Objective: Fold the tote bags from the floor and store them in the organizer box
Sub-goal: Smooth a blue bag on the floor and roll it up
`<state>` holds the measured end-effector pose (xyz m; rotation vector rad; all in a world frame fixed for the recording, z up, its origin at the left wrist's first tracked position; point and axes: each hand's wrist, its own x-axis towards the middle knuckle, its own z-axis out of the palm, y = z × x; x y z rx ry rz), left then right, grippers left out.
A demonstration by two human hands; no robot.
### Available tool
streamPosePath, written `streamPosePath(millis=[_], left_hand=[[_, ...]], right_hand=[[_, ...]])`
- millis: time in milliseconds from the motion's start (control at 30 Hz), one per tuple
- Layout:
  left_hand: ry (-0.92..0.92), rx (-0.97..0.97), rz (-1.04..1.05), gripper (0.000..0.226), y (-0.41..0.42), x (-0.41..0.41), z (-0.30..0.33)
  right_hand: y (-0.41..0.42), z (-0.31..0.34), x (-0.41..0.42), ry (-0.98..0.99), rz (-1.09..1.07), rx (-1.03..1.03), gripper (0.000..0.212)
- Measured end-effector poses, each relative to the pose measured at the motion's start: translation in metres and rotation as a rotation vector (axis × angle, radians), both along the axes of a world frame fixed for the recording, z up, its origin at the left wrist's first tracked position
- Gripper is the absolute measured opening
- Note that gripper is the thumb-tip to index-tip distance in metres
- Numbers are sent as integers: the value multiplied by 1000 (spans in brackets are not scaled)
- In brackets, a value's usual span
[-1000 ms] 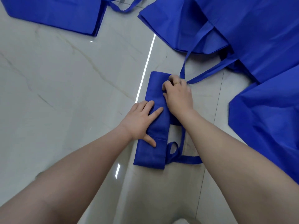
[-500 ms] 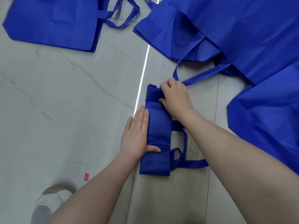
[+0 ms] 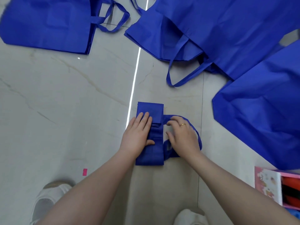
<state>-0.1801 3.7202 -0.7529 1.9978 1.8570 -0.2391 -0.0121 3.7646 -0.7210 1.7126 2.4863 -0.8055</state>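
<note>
1. The folded tote bag [image 3: 150, 109] lies as a narrow blue strip on the marble floor [image 3: 65, 95], between the 2 hands.
2. The left hand [image 3: 138, 133] rests flat on the strip's left half, fingers straight and together, thumb across the middle; its grip is wide and holds nothing.
3. The right hand [image 3: 183, 135], with a ring on 1 finger, sits just right of the strip, fingers curled round the bag's handles [image 3: 197, 135]; its grip is narrow on them.
4. The handle loops stick out from the strip's right edge, under and around that hand.
5. Beyond both hands, unfolded tote bags lie spread out: 1 [image 3: 45, 25] far to the left, a pile [image 3: 227, 30] far to the right.
6. The organizer box [image 3: 267, 185], pink-edged, stands well to the right of the right hand, nearer the person.
7. White shoes [image 3: 47, 202] show below the arms.
</note>
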Motion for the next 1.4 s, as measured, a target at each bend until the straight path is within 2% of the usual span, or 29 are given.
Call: streamPosePath(millis=[33, 100, 167, 233, 300, 400, 433, 500, 633, 700, 800, 867, 933, 967, 1000, 1067, 1100, 1167, 1200, 1233, 1267, 1300, 1367, 1400], left_hand=[[-23, -14, 9, 89, 0, 0, 1], [-28, -6, 17, 87, 0, 1, 3], [-36, -14, 16, 85, 0, 2, 4], [-14, -28, 7, 84, 0, 2, 5], [-3, -36, 2, 83, 1, 2, 5], [-2, -47, -6, 81, 1, 1, 6], [-9, -44, -5, 81, 1, 1, 7], [-49, -30, 4, 82, 1, 1, 9], [-32, -40, -29, 84, 2, -3, 8], [-13, -45, -48, 85, 2, -4, 6], [-10, -43, -53, 85, 0, -7, 1], [9, -44, -54, 85, -1, -8, -1], [-10, -40, -42, 85, -1, -8, -2], [-29, -36, -36, 85, -2, -9, -2], [-41, -30, -32, 85, -2, -10, -3], [-30, -27, -44, 85, -1, -11, -3], [-20, -29, -55, 85, 0, -11, -3], [-28, -37, -52, 86, 2, -10, -2], [-37, -40, -47, 87, 3, -10, -1], [-40, -38, -47, 87, 5, -9, 0], [-41, -34, -51, 88, 6, -9, 1], [-51, -23, -50, 88, 6, -10, 1], [-100, 6, -28, 87, 7, -10, 1], [-113, 7, -23, 85, 7, -10, 1]], right_hand=[[0, 2, 8, -91, -79, 9, 38], [-5, 0, 19, -240, -194, -154, 47], [-9, -5, 21, -202, -319, -349, 31], [-11, -8, 18, -21, -445, -454, 11], [-7, -5, 14, 158, -564, -479, 21], [7, 13, 21, 537, -853, -618, 20], [12, 18, 26, 611, -893, -677, 17], [19, 20, 35, 504, -814, -699, 10], [3, 10, 19, 48, -506, -667, 36], [-7, 3, 5, -7, -497, -628, 37], [-11, 7, -1, 346, -770, -741, 22], [-10, 20, 9, 661, -969, -831, 26], [-4, 35, 30, 974, -1120, -837, 34], [3, 41, 42, 1055, -1157, -822, 34], [11, 47, 51, 1038, -1143, -804, 32], [23, 48, 63, 824, -1032, -746, 26], [25, 42, 66, 653, -965, -681, 22], [21, 30, 62, 235, -797, -418, 12], [15, 25, 56, -1, -672, -236, 28], [8, 18, 49, -136, -506, -31, 41], [1, 16, 40, -151, -296, 163, 45], [-8, 11, 31, -84, -55, 289, 41], [-31, 2, 13, -8, 421, 292, 29], [-44, -4, 7, -70, 556, 211, 35]])
